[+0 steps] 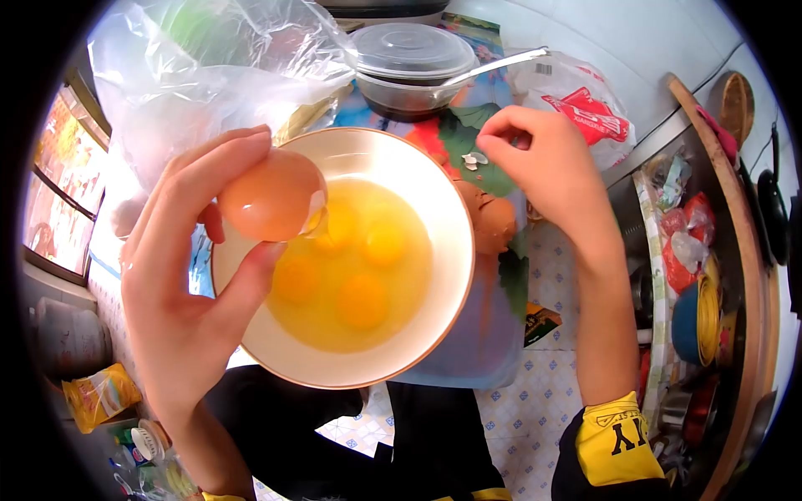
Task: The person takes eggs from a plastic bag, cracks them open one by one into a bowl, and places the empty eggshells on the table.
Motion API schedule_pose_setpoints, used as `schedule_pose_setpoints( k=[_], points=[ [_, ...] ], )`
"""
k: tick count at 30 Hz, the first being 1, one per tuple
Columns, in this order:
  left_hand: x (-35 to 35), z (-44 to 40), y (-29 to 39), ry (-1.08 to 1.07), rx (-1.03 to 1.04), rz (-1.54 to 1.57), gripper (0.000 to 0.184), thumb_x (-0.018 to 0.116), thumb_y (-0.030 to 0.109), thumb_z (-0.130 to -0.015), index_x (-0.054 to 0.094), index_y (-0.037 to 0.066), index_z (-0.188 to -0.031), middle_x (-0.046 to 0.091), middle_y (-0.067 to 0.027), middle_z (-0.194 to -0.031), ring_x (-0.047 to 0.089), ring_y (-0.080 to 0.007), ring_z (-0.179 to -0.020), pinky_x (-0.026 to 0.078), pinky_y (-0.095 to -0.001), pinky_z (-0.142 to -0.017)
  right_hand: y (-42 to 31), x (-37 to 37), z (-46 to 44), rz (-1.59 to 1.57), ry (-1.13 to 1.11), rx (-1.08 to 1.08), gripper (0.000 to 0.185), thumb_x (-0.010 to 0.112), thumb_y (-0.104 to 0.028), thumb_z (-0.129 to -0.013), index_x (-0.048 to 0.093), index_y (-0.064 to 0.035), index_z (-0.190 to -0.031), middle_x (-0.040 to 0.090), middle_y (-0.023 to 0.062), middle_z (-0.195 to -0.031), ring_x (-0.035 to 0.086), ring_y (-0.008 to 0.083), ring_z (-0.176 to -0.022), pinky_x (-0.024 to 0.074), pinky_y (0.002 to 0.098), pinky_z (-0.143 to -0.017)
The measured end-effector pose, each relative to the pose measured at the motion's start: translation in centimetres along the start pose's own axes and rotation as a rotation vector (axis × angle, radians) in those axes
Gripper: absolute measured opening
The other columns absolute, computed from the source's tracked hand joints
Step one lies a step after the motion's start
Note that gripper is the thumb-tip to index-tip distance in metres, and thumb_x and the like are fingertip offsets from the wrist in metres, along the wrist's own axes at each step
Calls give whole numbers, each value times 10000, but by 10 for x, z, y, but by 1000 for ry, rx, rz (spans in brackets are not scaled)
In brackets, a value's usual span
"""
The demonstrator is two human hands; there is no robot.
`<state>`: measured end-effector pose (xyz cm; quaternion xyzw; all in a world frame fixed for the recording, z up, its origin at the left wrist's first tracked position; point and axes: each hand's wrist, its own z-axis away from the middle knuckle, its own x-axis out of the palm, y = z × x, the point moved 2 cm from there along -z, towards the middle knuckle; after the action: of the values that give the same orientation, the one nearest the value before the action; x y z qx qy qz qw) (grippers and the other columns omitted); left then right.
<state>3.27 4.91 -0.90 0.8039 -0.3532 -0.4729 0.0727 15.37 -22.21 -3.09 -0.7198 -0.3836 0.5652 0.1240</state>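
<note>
My left hand [188, 284] is closed around a brown egg [269, 199], tilted over the left part of a white bowl [443, 250]. The egg's right end is broken open, with a chipped white edge. Inside the bowl are clear egg white and several yolks [363, 301]. To the right, my right hand [547, 163] has its fingers curled into a pinch. Small bits of eggshell [474, 160] show just below those fingertips; I cannot tell whether they touch. Broken brown eggshells [491, 219] lie beside the bowl's right rim.
Behind the bowl stands a lidded clear container [409, 63] with a metal handle [501, 65] leaning by it. A clear plastic bag [209, 75] fills the back left, and a red-and-white bag [585, 113] lies back right. Shelves with pans [697, 401] run along the right.
</note>
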Motion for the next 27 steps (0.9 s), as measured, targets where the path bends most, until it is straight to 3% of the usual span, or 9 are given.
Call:
schedule_pose_setpoints(
  k=[3,5,8,14,27],
  points=[
    [2,1,-4,16,38,5,507,649,52,-813,545,53,-1309,556,-149,-1327,544,-248,-1197,471,-271,-873,-41,-7,18,-9,130,-147,111,620,-88,-816,648,7,-866,654,128,-781,628,224,-678,489,315,-642],
    [2,-1,-3,21,27,8,508,650,50,-809,544,41,-1306,557,-149,-1324,546,-238,-1185,466,-265,-862,-68,-5,34,-133,121,-293,96,652,-54,-815,670,-1,-893,626,46,-788,561,122,-707,438,249,-648],
    [2,-2,1,22,9,24,513,651,43,-798,542,13,-1298,560,-147,-1314,551,-219,-1157,461,-260,-846,-90,7,39,-92,113,-486,127,702,-27,-773,675,-2,-895,632,68,-796,596,161,-729,453,267,-651],
    [1,-2,3,56,44,26,508,648,7,-760,563,-19,-1261,570,-148,-1293,562,-201,-1115,466,-261,-824,-98,27,36,-172,58,-429,184,750,-9,-734,685,-1,-906,641,89,-796,611,189,-719,471,285,-643],
    [1,-3,8,93,16,38,495,651,-14,-715,599,-37,-1207,602,-150,-1220,579,-193,-1027,472,-270,-778,-104,32,40,-88,170,-458,138,732,26,-728,689,2,-857,636,88,-741,590,176,-662,461,271,-605]
  ],
)
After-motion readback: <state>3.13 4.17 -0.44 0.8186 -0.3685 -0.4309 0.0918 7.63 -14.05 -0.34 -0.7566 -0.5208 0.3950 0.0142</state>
